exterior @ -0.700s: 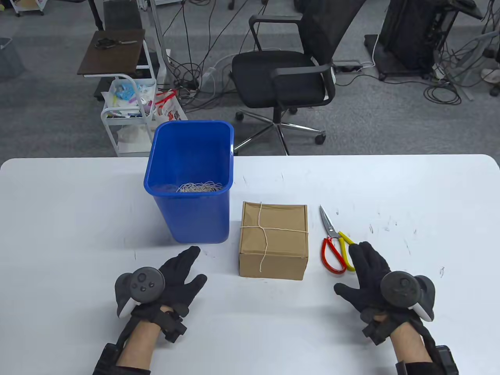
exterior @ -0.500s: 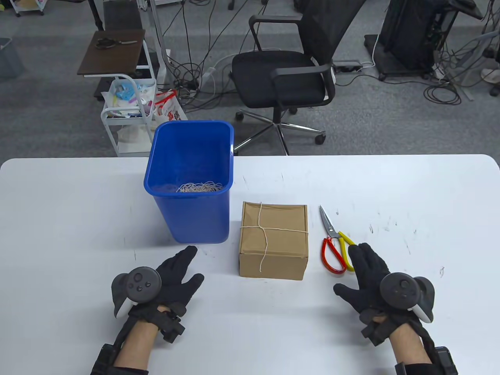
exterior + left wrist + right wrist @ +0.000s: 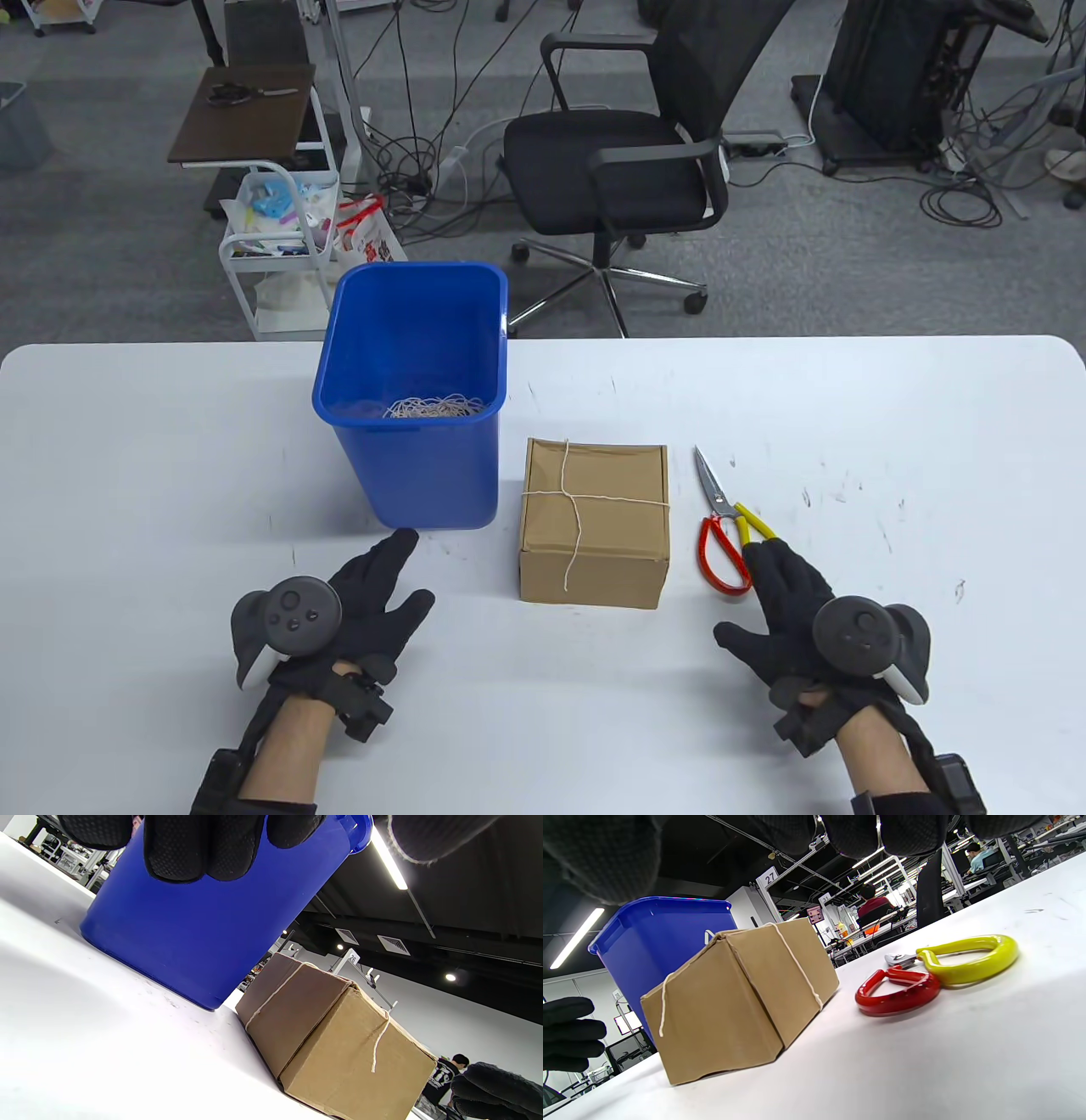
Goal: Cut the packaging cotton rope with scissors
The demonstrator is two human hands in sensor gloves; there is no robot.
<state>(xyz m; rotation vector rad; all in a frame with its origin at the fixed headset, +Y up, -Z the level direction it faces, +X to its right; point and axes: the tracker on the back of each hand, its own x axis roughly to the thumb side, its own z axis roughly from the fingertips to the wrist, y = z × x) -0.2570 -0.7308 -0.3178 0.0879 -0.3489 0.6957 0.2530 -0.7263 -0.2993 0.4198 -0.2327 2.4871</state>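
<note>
Table view: my right hand (image 3: pixel 793 607), fingers spread and empty, nears the scissors (image 3: pixel 726 526); a clumsy reach could push them away.

The right hand (image 3: pixel 793 615) has slid left, and its fingers (image 3: pixel 764 560) now cover the yellow scissors (image 3: pixel 723 526) loop. The left hand (image 3: pixel 373 598) slid left too.

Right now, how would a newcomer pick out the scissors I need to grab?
Start at the tall blue plastic bin on the white table. Right of it sits a rope-tied brown cardboard box, and right of that lie the steel scissors, the only thing with one red and one yellow handle loop.
</note>
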